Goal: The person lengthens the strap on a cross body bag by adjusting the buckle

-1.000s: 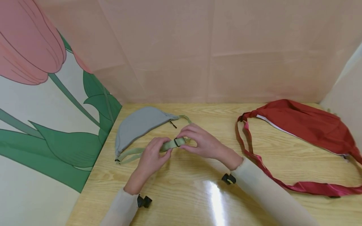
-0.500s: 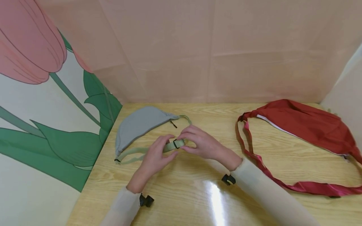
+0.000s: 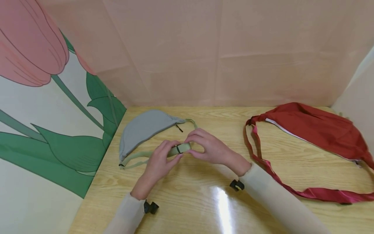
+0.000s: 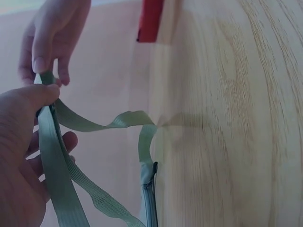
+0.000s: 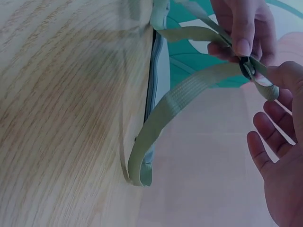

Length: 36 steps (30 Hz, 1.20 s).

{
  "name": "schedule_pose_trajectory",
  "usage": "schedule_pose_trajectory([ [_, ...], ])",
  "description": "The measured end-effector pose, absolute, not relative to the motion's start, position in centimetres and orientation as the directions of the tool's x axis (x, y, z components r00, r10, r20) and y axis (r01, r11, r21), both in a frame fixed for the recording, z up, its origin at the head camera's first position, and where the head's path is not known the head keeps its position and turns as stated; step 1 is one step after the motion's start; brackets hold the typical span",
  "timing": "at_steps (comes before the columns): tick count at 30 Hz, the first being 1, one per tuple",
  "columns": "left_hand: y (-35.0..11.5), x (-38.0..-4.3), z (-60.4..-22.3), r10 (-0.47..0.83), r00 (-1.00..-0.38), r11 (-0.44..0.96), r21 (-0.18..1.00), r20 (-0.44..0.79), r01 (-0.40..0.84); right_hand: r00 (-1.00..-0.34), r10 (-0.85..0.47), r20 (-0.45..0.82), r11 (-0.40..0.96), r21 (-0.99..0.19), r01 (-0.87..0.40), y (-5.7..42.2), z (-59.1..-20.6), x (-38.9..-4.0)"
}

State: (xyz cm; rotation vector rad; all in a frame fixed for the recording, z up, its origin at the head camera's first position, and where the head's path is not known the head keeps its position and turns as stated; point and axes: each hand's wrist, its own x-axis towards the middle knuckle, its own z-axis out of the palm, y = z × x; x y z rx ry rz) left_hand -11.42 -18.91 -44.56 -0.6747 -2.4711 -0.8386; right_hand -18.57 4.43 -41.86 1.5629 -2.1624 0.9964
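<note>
Landmark: one grey-blue, crescent-shaped fabric waist bag [image 3: 146, 130], lying on the light wood-grain counter [image 3: 190, 201]; small black zipper pull [image 3: 179, 128] near its right end.

Strap: one pale green flat woven strap [image 3: 185, 148], attached to both ends of the bag; its middle is raised off the counter, in front of the bag's right half. Fitted with one small black slide buckle [image 3: 178, 149].

Left hand [image 3: 159, 159]: in front of the bag; thumb and fingers grasp the strap just beside the buckle.

Right hand [image 3: 208, 148]: in front and to the right of the bag; thumb and forefinger pinch the folded end of the strap, remaining fingers partly bent.

In the way: in the head view both hands cover stretches of the strap, the right one masking its run back to the bag's right end.

Surroundings: one large red fabric bag with white edging [image 3: 309, 131], well to the right of the grey-blue bag, its long crimson strap [image 3: 339, 195] looped forward on the counter; one plain pink cloth backdrop [image 3: 216, 52] behind; one tulip-printed panel [image 3: 67, 149] to the left.
</note>
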Motion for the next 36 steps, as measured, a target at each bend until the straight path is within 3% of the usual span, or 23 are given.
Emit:
schedule_pose_trajectory([
  [15,-19.4,-11.3,-44.4,0.309,-0.753,0.708,0.387,0.581,0.59,-0.424,-0.715,0.555,0.197,-0.423,-0.885,5.0,-42.0,-18.7],
  [26,-19.3,-11.2,-44.3,0.326,-0.728,0.703,0.36,0.603,0.614,-0.343,-0.747,0.57,0.193,-0.308,-0.932,3.8,-42.0,-18.5],
  [36,-19.4,-11.1,-44.5,0.331,-0.726,0.702,0.356,0.603,0.616,-0.359,-0.741,0.567,0.222,-0.298,-0.928,3.6,-42.1,-18.3],
])
